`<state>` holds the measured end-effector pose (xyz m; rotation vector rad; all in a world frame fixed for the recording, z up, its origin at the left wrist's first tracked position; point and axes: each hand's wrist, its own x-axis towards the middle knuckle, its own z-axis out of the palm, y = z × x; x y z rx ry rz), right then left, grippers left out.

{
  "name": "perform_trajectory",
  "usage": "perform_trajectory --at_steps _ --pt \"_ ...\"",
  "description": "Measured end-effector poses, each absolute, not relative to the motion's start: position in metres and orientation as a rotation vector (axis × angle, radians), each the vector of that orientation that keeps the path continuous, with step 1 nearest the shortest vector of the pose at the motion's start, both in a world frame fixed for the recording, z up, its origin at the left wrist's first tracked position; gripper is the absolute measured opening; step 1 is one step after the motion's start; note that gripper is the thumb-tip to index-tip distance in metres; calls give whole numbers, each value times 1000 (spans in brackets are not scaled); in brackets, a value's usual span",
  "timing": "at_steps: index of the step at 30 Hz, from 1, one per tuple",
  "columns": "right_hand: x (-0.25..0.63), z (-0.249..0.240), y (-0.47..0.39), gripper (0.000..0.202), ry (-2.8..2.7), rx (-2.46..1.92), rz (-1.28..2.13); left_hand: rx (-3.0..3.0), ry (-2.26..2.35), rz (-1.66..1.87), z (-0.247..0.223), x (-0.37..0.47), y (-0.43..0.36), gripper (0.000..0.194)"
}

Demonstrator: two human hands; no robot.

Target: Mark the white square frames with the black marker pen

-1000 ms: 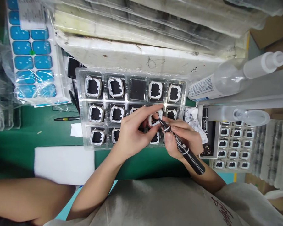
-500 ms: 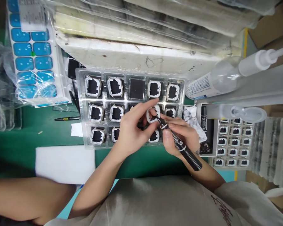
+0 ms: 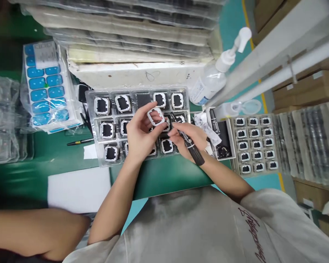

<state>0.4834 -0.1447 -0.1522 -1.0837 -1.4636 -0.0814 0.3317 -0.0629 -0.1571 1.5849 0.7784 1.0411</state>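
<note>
Between the thumb and fingers of my left hand (image 3: 141, 137) is a small white square frame (image 3: 152, 123), held tilted above the tray. My right hand (image 3: 190, 137) grips a black marker pen (image 3: 192, 149), its tip end pointing up and left, apart from the frame. Beneath both hands lies a clear plastic tray (image 3: 95, 137) with rows of similar white-rimmed frames (image 3: 107, 129) in its pockets. One pocket in the far row shows only a dark bottom (image 3: 144, 100). My hands hide some of the middle and near pockets.
Bagged blue stickers (image 3: 38, 83) lie at left, near a slim black pen (image 3: 80, 141) and a white pad (image 3: 78, 190). Stacked trays (image 3: 126, 40) rise behind. A pump bottle (image 3: 208, 82), crumpled paper (image 3: 207, 126), an open box (image 3: 227, 140) and another filled tray (image 3: 256, 144) stand right. Another person's arm (image 3: 38, 233) reaches in at lower left.
My hands have moved apart. The marker's tip has come away from the frame, which my left hand now holds further left and more face-up. The camera view has shifted too.
</note>
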Motion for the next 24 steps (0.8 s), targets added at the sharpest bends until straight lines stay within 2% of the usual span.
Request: perform_trajectory --at_steps 5,10,16,20,24 --pt "482 -142 -148 26 -1563 -1238 -61 1573 731 1038 -159 333 -61 58" --pt "496 -132 -175 22 -1499 -1237 -253 1552 711 1025 -161 335 -60 63" --pt "538 -144 -234 19 -1476 -1781 -513 1595 712 1054 -167 339 -59 63" --pt "547 -151 -249 27 -1508 -2074 -351 1635 663 1074 -164 340 -63 60" --pt "545 -155 -247 17 -1430 -2007 -249 1735 568 1045 -154 339 -73 52"
